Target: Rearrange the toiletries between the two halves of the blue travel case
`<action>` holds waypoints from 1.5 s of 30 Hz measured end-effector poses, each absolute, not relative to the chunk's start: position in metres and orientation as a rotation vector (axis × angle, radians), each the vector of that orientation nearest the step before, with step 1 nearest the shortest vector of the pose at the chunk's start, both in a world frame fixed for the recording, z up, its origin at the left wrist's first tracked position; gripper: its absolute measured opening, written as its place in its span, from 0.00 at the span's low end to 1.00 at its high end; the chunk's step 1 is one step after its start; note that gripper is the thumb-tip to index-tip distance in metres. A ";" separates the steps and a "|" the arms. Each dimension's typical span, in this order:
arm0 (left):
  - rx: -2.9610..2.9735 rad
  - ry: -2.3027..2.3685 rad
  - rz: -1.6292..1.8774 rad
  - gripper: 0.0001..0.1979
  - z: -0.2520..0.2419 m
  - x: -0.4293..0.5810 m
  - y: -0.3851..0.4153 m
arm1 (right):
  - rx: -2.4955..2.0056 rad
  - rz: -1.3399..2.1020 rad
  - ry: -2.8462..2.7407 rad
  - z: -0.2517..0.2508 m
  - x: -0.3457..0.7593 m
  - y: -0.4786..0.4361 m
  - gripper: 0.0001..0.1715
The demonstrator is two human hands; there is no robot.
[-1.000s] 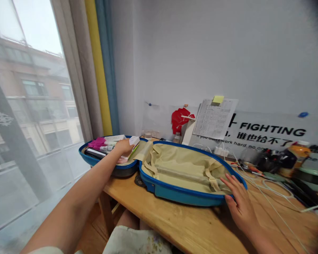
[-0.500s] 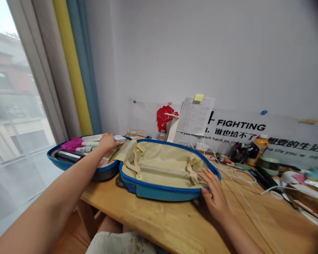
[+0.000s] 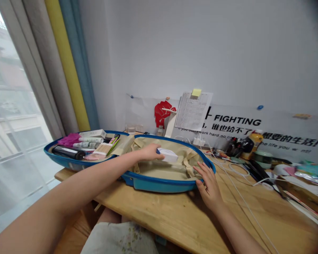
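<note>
A small blue suitcase point(image 3: 159, 186) lies spread open on the wooden table, its two halves side by side. Above the right half's beige lining point(image 3: 148, 173), my left hand point(image 3: 151, 152) is closed on a small white box point(image 3: 169, 155) with a blue end. My right hand point(image 3: 207, 180) rests with fingers spread on the right rim of that half, near an elastic strap point(image 3: 188, 165). In the left half lie a black cylinder point(image 3: 69, 152), white tubes point(image 3: 88, 143), a long white box point(image 3: 92, 133), a bright purple item point(image 3: 69, 140) and a pack of thin sticks point(image 3: 103, 149).
On the table's right are white cables point(image 3: 235, 171), an orange-labelled bottle point(image 3: 254, 143), a green-lidded jar point(image 3: 263, 158) and assorted clutter. Papers point(image 3: 193, 111) hang against the wall poster behind. Curtains point(image 3: 66, 70) and a window are at the left.
My left hand has moved right, from the suitcase's filled left half to over the right half, carrying the white box. My right hand stays on the rim. The view has shifted slightly.
</note>
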State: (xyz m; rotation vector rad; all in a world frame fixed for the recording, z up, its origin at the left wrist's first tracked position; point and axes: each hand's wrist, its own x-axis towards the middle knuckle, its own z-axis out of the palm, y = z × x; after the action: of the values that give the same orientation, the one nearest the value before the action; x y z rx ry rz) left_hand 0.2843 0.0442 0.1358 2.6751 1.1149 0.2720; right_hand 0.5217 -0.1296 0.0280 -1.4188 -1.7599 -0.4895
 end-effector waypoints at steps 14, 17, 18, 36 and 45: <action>2.598 0.877 -0.041 0.45 0.098 0.348 0.010 | -1.439 -0.461 -1.767 0.028 0.523 -0.130 0.26; 2.628 0.869 -0.080 0.44 0.095 0.345 0.011 | -1.437 -0.462 -1.767 0.027 0.523 -0.130 0.26; 2.635 0.868 -0.102 0.44 0.094 0.344 0.011 | -1.442 -0.460 -1.768 0.027 0.523 -0.130 0.25; 2.397 0.858 -0.109 0.40 0.084 0.346 0.017 | -1.415 -0.487 -1.775 0.029 0.522 -0.131 0.23; 2.346 0.892 0.005 0.34 0.100 0.338 0.015 | -1.413 -0.513 -1.767 0.025 0.528 -0.126 0.24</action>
State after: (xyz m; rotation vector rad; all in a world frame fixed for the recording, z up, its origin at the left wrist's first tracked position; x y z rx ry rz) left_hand 0.3384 0.0150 0.0999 2.3460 0.8924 0.0052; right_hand 0.5282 -0.1263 0.0253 -1.4127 -1.7675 -0.5135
